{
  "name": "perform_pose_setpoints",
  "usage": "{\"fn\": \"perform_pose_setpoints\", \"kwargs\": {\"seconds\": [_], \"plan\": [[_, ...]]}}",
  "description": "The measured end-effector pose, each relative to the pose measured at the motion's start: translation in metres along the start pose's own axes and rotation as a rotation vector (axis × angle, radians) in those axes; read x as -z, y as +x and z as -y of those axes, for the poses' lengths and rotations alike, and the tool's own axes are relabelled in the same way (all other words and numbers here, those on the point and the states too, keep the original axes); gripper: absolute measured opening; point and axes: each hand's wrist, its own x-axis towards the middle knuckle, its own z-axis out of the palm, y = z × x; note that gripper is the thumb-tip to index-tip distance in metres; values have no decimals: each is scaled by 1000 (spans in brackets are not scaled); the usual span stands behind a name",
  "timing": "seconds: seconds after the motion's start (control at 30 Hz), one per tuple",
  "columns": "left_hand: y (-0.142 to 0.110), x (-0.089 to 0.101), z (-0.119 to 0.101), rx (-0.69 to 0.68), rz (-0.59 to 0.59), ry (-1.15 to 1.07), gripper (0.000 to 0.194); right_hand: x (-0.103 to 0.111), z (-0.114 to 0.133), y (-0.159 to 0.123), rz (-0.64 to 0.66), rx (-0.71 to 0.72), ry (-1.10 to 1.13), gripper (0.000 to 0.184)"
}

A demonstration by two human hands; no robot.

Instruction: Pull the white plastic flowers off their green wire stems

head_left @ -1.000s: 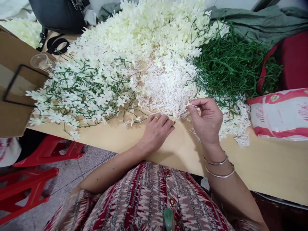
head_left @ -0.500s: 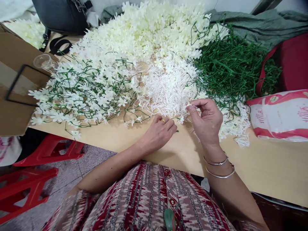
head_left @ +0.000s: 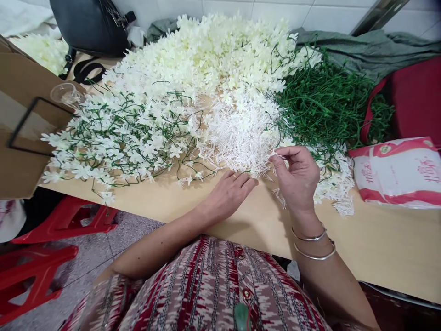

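My left hand (head_left: 231, 195), a ring on one finger, rests low over the table with its fingers curled. A bit of green plastic flower stem (head_left: 245, 172) shows at its fingertips; the rest is hidden by the hand. My right hand (head_left: 296, 177) is pinched, thumb against forefinger, on a small white flower piece (head_left: 274, 153). Just beyond both hands lies a heap of thin white stamens (head_left: 237, 133). Left of it spread white artificial flowers on green stems (head_left: 138, 133). Loose green stems (head_left: 324, 101) are piled to the right.
Loose cream petals (head_left: 213, 50) are heaped at the back. A cardboard box (head_left: 31, 119) and clear plastic cup (head_left: 65, 95) stand left, a black bag (head_left: 89, 27) behind. At right are a pink-and-white packet (head_left: 399, 172) and red bag (head_left: 413, 101). Red stools (head_left: 69, 220) stand below left.
The view has tilted up slightly. My left hand has turned a little, and the green stem end that stuck out beside it is now out of sight. My right hand keeps its pinch.
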Motion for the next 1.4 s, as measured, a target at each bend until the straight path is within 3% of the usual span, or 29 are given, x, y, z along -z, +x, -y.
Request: {"fn": "perform_pose_setpoints", "kwargs": {"seconds": [0.1,0.17,0.33,0.43,0.53,0.67,0.87,1.07,1.4], "plan": [[-1,6,0,-22,-43,6,22,0,0,0,-4,-21,2,9],[-2,10,2,3,-152,-91,25,0,2,0,-10,-33,12,9],[1,17,11,268,-476,-753,22,1,16,-1,14,-101,87,14],[4,14,15,431,-503,-1170,26,1,19,-3,94,-172,163,17],[6,9,15,522,-490,-1363,34,2,18,-6,227,-272,249,16],[7,7,11,512,-502,-1393,37,2,16,-6,374,-373,323,17],[6,2,9,510,-534,-1267,35,4,18,-3,395,-388,355,23],[4,-3,11,435,-531,-1128,32,2,18,-2,544,-409,387,21],[2,0,11,381,-525,-1006,19,3,20,-3,500,-522,420,22]]}}
